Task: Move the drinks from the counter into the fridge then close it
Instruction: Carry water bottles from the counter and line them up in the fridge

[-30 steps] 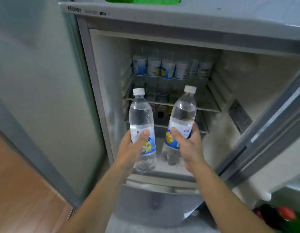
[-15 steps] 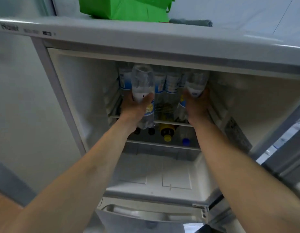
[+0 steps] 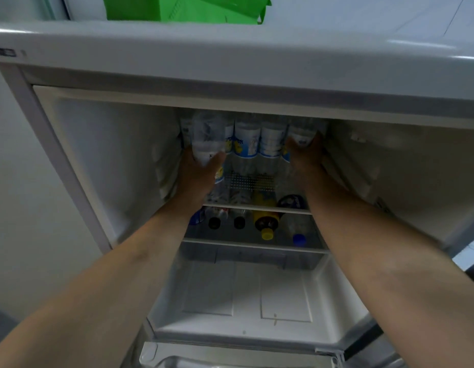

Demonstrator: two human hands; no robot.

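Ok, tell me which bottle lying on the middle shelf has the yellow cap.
The amber bottle, third from the left on the middle shelf. The two left of it have black caps; the clear bottle on its right has a blue one.

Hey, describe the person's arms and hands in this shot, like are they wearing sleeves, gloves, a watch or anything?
Both arms are bare along all that shows, from the bottom edge of the picture up to the wrists: no sleeve is in view. The left hand and the right hand wear no gloves. No watch, bracelet or ring shows on either, though the fingers are partly hidden and the fridge interior is dim.
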